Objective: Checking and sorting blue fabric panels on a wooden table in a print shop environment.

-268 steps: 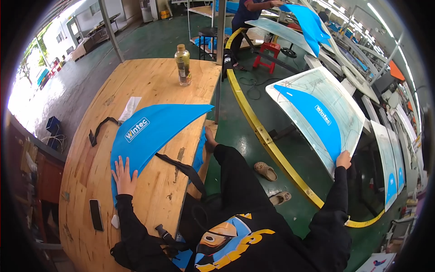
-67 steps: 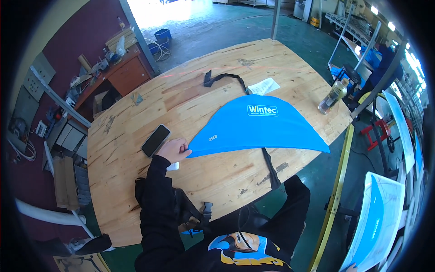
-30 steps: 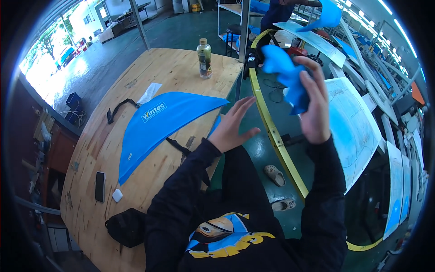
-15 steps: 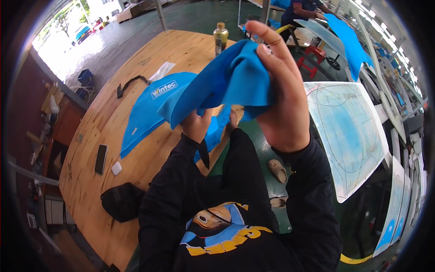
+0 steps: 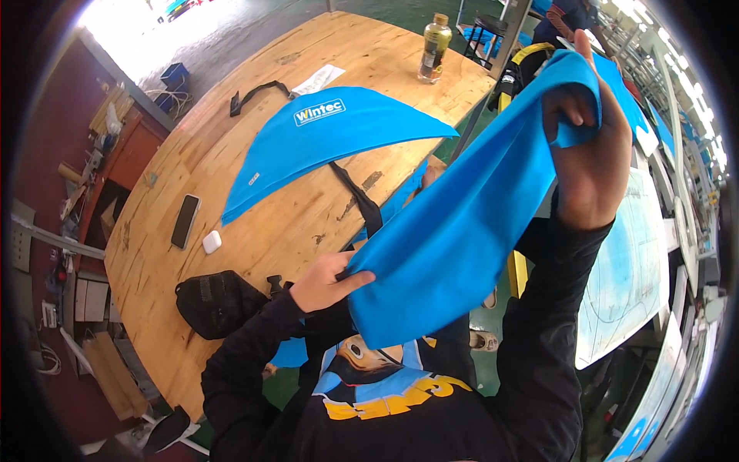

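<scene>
A long blue fabric piece is stretched slantwise between my hands, above my lap. At its lower left edge, my left hand pinches it between thumb and fingers. My right hand is raised at the upper right and grips the other end, with the cloth folded over its fingers, which are partly hidden. On the wooden table lies another blue fabric piece, fan-shaped, with a printed white logo. The raised cloth comes close to its right tip.
A phone, a small white case and a black bag lie on the table's left side. A bottle stands at the far corner. A black strap lies near the edge. Another person works at the far right.
My hands have moved apart, the right one up and to the right, the left one lower. The bunched fabric is now spread out between them. My view has shifted, showing more of the table.
</scene>
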### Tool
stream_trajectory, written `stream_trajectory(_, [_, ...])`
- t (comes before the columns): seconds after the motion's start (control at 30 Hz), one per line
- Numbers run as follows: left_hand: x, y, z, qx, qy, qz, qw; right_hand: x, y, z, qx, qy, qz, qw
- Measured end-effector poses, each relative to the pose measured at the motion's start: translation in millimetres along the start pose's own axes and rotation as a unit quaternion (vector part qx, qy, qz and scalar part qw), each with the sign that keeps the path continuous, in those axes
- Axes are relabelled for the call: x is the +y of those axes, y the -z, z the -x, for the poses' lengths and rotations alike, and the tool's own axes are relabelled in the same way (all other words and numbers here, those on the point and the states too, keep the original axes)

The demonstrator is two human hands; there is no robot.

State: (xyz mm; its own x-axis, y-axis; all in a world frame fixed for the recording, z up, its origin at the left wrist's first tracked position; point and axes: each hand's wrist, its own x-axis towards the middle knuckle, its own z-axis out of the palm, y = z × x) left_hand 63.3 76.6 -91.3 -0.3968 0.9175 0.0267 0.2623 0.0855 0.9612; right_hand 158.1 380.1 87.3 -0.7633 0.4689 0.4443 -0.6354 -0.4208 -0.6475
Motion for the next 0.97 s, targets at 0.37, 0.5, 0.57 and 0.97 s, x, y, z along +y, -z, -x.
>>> stream_trajectory(0.37, [-66.9,194.6,2.4,0.335,0.02,-0.158,0.929,108.2,146.9,-183.9,0.004,-0.055,-0.099,0.994])
stream_trajectory(0.5, [-35.9,259.9,-12.2,0.423,-0.049,-0.317,0.848,146.2,132.8,-197.5,0.008,-0.026,-0.049,0.998])
stream_trajectory(0.57, [-30.3,263.8,-15.5,0.456,-0.104,-0.356,0.809,167.0,152.9,-194.1,-0.065,-0.015,-0.001,0.998])
stream_trajectory(0.97, [-159.1,228.2,11.9,0.235,0.038,-0.53,0.814,273.9,289.9,-100.8,0.048,-0.119,0.543,0.83])
